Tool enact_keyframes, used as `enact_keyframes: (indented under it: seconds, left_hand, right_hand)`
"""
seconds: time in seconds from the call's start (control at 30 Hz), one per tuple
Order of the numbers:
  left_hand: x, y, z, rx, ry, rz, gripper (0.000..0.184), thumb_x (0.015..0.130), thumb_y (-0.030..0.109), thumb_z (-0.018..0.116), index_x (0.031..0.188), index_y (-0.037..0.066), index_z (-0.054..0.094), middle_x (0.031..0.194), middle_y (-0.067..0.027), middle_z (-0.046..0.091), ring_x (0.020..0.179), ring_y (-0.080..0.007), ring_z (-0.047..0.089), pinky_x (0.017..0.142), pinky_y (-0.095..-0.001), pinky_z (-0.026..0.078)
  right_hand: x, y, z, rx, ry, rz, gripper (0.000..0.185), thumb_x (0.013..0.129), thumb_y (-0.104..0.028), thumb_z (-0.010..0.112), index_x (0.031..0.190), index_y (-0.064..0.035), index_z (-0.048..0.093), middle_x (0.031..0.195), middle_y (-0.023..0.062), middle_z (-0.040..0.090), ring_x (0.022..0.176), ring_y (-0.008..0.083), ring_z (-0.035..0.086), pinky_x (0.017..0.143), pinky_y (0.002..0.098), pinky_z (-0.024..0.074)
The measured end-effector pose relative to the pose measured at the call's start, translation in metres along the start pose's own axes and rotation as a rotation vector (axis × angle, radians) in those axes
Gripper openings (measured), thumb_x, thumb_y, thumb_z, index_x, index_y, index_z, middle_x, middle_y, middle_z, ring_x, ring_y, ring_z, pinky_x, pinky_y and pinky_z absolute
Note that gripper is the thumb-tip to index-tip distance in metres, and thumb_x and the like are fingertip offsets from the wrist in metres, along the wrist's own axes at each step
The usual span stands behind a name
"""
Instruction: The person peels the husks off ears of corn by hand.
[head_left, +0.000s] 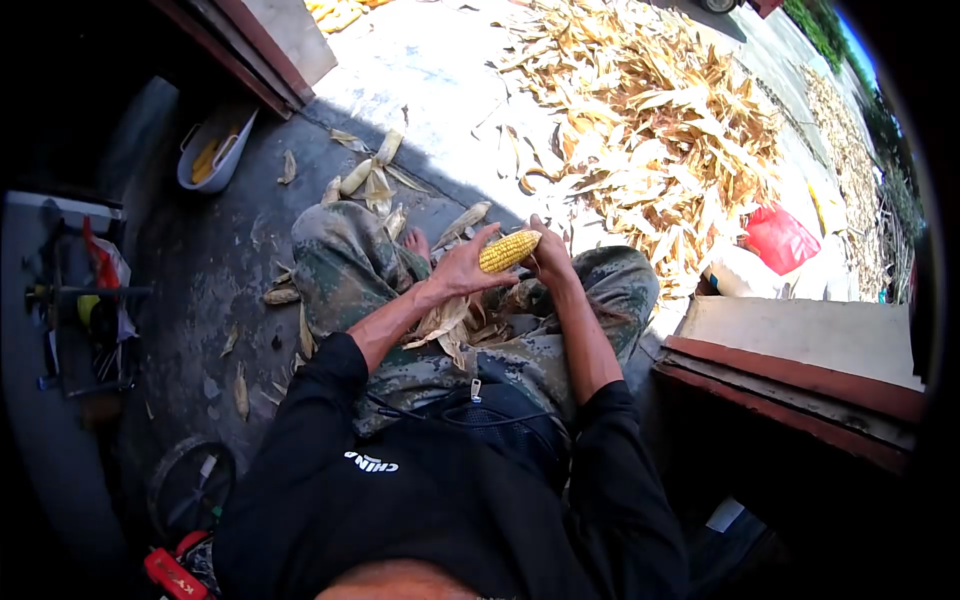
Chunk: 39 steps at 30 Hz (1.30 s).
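A husked yellow corn cob (pixel 509 251) is held over my lap, lying slightly tilted between both hands. My left hand (pixel 467 265) wraps round its left side, thumb above and fingers beneath. My right hand (pixel 551 256) is closed at the cob's right end; its fingertips are partly hidden behind the cob. Dry husks (pixel 445 328) lie on my lap below the hands. Several cobs, such as a pale one (pixel 356 177), and loose husk pieces lie on the floor past my left knee.
A large heap of dry husks (pixel 660 130) spreads over the sunlit ground ahead. At the left stands a white tub (pixel 222 160) with corn in it. A red bag (pixel 781 240) rests at the right, beyond the door frame (pixel 790 375). A wheel (pixel 192 490) is at lower left.
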<state>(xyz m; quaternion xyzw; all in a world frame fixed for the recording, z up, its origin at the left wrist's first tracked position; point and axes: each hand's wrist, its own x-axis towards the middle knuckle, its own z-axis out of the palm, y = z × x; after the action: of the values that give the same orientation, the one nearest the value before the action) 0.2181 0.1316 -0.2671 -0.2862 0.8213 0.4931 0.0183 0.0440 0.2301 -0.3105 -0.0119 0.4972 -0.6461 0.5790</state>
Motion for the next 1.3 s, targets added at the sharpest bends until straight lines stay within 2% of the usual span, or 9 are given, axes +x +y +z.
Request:
enact_keyframes:
  seconds: [0.1, 0.2, 0.33, 0.47, 0.6, 0.7, 0.8, 0.93, 1.3]
  left_hand:
    - [0.000, 0.006, 0.001, -0.046, 0.080, 0.206, 0.096, 0.071, 0.057, 0.078, 0.141, 0.006, 0.039, 0.120, -0.0191, 0.061, 0.109, -0.0287, 0.061, 0.096, -0.0389, 0.046]
    - [0.013, 0.000, 0.000, -0.352, 0.047, 0.302, 0.082, 0.078, 0.046, 0.077, 0.138, 0.002, 0.044, 0.120, -0.0144, 0.062, 0.106, -0.0203, 0.061, 0.093, -0.0344, 0.048]
    - [0.010, -0.009, -0.014, -0.260, 0.177, 0.089, 0.058, 0.088, 0.040, 0.069, 0.125, -0.003, 0.054, 0.110, -0.0112, 0.066, 0.100, -0.0139, 0.062, 0.088, -0.0293, 0.050]
    - [0.019, -0.002, -0.055, -0.964, 0.345, 0.212, 0.036, 0.093, 0.038, 0.062, 0.092, 0.002, 0.061, 0.082, -0.0076, 0.065, 0.078, -0.0157, 0.065, 0.072, -0.0309, 0.053]
    - [0.017, -0.010, -0.062, -1.139, 0.447, 0.172, 0.032, 0.092, 0.036, 0.064, 0.092, 0.005, 0.057, 0.079, -0.0050, 0.062, 0.074, -0.0156, 0.064, 0.068, -0.0307, 0.052]
    - [0.013, -0.018, -0.073, -1.162, 0.459, 0.156, 0.027, 0.092, 0.032, 0.064, 0.095, 0.007, 0.054, 0.078, -0.0042, 0.061, 0.072, -0.0154, 0.063, 0.066, -0.0303, 0.052]
    - [0.016, -0.029, -0.070, -1.137, 0.401, 0.107, 0.022, 0.091, 0.024, 0.065, 0.099, 0.008, 0.052, 0.079, -0.0035, 0.060, 0.073, -0.0144, 0.062, 0.065, -0.0293, 0.052]
    - [0.023, -0.017, -0.031, -1.001, 0.332, 0.119, 0.031, 0.089, 0.025, 0.069, 0.106, 0.004, 0.054, 0.090, -0.0037, 0.060, 0.080, -0.0118, 0.059, 0.069, -0.0277, 0.050]
    - [0.027, -0.012, -0.005, -0.761, 0.269, 0.121, 0.039, 0.087, 0.022, 0.073, 0.112, 0.000, 0.052, 0.089, -0.0061, 0.064, 0.078, -0.0129, 0.063, 0.068, -0.0275, 0.052]
  right_hand:
    - [0.049, 0.063, -0.048, -0.727, 0.146, -0.466, 0.044, 0.093, -0.039, 0.052, 0.083, 0.0018, 0.064, 0.067, 0.0156, 0.062, 0.057, 0.0262, 0.060, 0.055, 0.0406, 0.0460]
    - [0.038, 0.057, -0.027, -1.165, 0.312, -0.501, 0.052, 0.094, -0.045, 0.046, 0.084, 0.0027, 0.065, 0.084, 0.0303, 0.061, 0.084, 0.0494, 0.059, 0.073, 0.0541, 0.0453]
    - [0.023, 0.033, -0.027, -1.363, 0.380, -0.349, 0.059, 0.099, -0.047, 0.037, 0.084, 0.0002, 0.069, 0.082, 0.0294, 0.063, 0.085, 0.0479, 0.061, 0.074, 0.0550, 0.0463]
    - [0.035, 0.067, -0.045, -1.512, 0.319, -0.151, 0.056, 0.094, -0.045, 0.044, 0.087, 0.0039, 0.069, 0.089, 0.0312, 0.064, 0.093, 0.0466, 0.063, 0.083, 0.0512, 0.0490]
    - [0.079, 0.097, -0.082, -1.327, 0.358, -0.153, 0.045, 0.089, -0.036, 0.053, 0.085, 0.0059, 0.070, 0.088, 0.0303, 0.066, 0.089, 0.0406, 0.067, 0.082, 0.0469, 0.0513]
    - [0.064, 0.072, -0.070, -0.910, 0.469, -0.356, 0.041, 0.088, -0.017, 0.063, 0.121, 0.0075, 0.055, 0.090, 0.0161, 0.068, 0.072, 0.0229, 0.065, 0.068, 0.0356, 0.0551]
    - [0.012, 0.008, 0.004, -0.736, 0.257, -0.587, 0.057, 0.089, -0.022, 0.065, 0.134, 0.0074, 0.044, 0.118, 0.0199, 0.061, 0.106, 0.0238, 0.062, 0.092, 0.0342, 0.0495]
    - [-0.017, 0.012, 0.043, -0.415, -0.368, -0.238, 0.076, 0.087, -0.027, 0.071, 0.144, 0.0021, 0.031, 0.137, 0.0168, 0.049, 0.129, 0.0234, 0.045, 0.108, 0.0352, 0.0354]
    - [-0.036, 0.039, 0.052, -0.442, -0.402, 0.004, 0.037, 0.087, -0.022, 0.069, 0.115, 0.0001, 0.058, 0.104, 0.0052, 0.063, 0.093, 0.0134, 0.060, 0.080, 0.0275, 0.0485]
